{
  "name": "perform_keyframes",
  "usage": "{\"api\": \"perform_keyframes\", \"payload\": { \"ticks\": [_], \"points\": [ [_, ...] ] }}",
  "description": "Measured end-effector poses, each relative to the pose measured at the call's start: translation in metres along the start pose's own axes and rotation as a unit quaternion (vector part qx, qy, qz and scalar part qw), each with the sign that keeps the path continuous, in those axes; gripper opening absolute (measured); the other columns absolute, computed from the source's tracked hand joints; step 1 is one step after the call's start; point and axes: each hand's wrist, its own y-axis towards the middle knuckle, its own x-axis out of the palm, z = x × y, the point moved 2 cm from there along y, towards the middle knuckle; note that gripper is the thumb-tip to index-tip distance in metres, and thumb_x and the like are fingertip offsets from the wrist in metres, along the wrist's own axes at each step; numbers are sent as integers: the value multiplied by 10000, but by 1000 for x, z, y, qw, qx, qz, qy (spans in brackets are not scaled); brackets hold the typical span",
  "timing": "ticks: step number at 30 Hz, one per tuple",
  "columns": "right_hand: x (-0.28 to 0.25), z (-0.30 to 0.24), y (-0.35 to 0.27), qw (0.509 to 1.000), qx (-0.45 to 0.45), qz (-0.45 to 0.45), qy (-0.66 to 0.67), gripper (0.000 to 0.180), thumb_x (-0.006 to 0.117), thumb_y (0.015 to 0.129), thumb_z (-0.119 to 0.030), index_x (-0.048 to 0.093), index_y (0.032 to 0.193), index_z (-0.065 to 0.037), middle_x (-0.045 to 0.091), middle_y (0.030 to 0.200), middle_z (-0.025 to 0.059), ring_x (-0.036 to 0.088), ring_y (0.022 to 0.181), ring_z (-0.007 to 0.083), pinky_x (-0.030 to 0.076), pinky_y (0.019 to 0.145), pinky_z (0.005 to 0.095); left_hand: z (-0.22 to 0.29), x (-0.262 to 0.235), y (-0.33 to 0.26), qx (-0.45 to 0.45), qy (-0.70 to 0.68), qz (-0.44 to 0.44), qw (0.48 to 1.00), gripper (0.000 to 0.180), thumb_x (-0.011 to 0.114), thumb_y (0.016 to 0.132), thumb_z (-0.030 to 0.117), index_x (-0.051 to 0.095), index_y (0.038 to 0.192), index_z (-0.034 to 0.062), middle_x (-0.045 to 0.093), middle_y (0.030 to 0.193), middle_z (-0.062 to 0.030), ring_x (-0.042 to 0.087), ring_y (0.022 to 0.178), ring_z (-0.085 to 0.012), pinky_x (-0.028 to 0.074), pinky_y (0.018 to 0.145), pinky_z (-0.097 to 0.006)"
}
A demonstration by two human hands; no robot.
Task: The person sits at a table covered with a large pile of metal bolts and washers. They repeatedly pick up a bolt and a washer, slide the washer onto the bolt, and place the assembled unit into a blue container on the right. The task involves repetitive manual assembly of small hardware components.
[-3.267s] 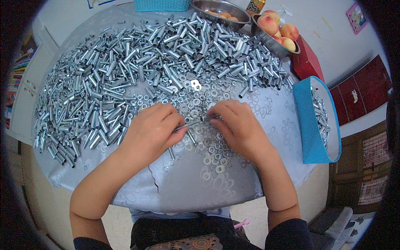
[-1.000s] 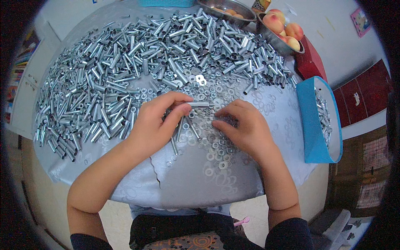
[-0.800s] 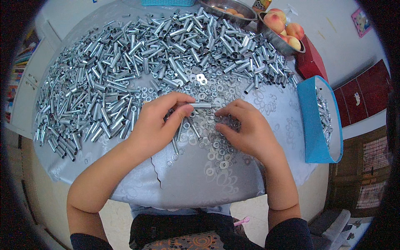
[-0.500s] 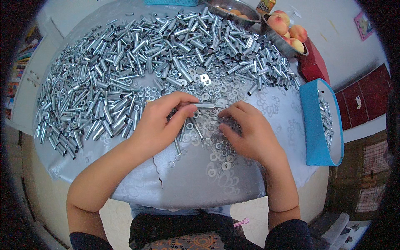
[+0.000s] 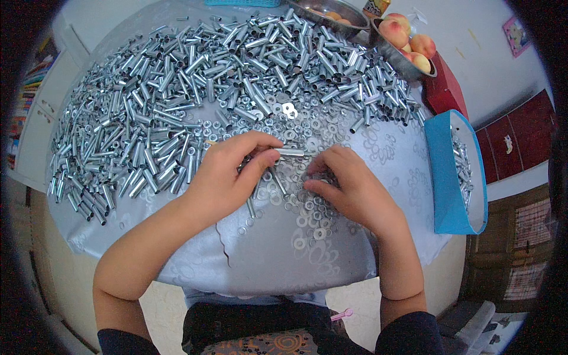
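Observation:
My left hand [image 5: 228, 165] pinches a shiny metal tube [image 5: 290, 152] between thumb and fingertips. The tube lies level, its free end pointing right, above a scatter of flat washers [image 5: 319, 234]. My right hand [image 5: 352, 183] is just right of that end, over the washers. Its fingers curve inward, with a gap between thumb and forefinger, and I see nothing held there. The undersides of its fingers are hidden. Below my left fingers, a few thin metal rods [image 5: 278, 182] lie on the tablecloth.
A broad heap of metal tubes [image 5: 171, 77] covers the far and left table. At right stands a blue bin [image 5: 441, 177] holding metal parts. Metal bowls, one with peaches [image 5: 395, 34], sit at the far right beside a red box [image 5: 444, 89]. A dark wavy strand [image 5: 222, 242] lies near the front.
My right hand has shifted slightly left and down, its thumb and fingertips now below the tube's end. My left hand keeps the tube nearly still.

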Motion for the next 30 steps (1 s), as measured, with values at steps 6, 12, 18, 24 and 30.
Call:
{"api": "perform_keyframes", "payload": {
  "ticks": [6,12,18,24,30],
  "points": [
    [0,-1,1,1000,0,20,-21,197,661,705,-117,578,859,-26,532,809,104,532,798,255,427,710,323,-2,0,0,-16,-7,4,1000,148,548,815,88,574,939,11,607,766,-119,597,688,-196,451,616,-273],
    [2,2,-1,999,24,6,30,172,648,720,-104,580,859,-27,528,802,96,538,766,229,434,674,300,-1,1,1,-7,-2,8,1000,143,546,812,83,574,931,9,602,760,-117,593,687,-189,449,619,-271],
    [2,3,1,999,20,-13,33,164,635,734,-102,573,863,-21,520,797,93,539,751,214,435,666,294,2,-2,0,-18,10,-8,1000,151,525,838,84,573,959,9,604,758,-71,578,713,-129,434,648,-244],
    [3,5,1,999,15,-10,39,162,636,731,-98,568,855,-18,519,793,93,537,740,211,435,659,293,1,-1,0,-10,12,-3,1000,156,528,837,96,572,958,8,606,759,-72,581,714,-130,435,645,-244],
    [2,4,2,999,14,-1,37,172,646,719,-88,574,859,-19,523,786,86,534,732,203,432,660,291,1,-1,1,-20,6,-4,1000,150,530,829,89,571,949,9,604,758,-85,583,702,-145,438,628,-251]
  ]
}}
